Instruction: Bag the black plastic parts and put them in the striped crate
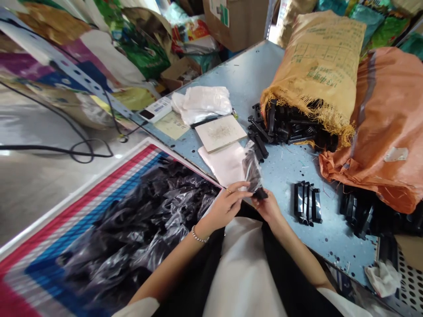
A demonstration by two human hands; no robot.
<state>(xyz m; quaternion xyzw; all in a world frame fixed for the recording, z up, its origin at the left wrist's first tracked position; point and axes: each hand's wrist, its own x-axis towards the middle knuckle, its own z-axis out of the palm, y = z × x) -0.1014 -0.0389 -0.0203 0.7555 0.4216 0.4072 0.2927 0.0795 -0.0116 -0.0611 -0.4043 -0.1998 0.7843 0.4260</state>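
Observation:
Both hands meet at the near edge of the blue table (pixel 284 171). My left hand (pixel 228 203) pinches the mouth of a small clear plastic bag (pixel 251 171) filled with black plastic parts. My right hand (pixel 268 207) grips the bag's lower end, where a black part sticks out. The bag stands tilted up between the two hands. A stack of clear empty bags (pixel 225 162) lies just beyond my left hand. A bracelet circles my left wrist.
A row of black parts (pixel 307 202) lies right of my hands. A tan woven sack (pixel 313 75) spills black parts (pixel 280 125); an orange sack (pixel 386 123) lies beside it. A striped bag (pixel 109 224) of packed parts stands at my left. Cables cross the floor.

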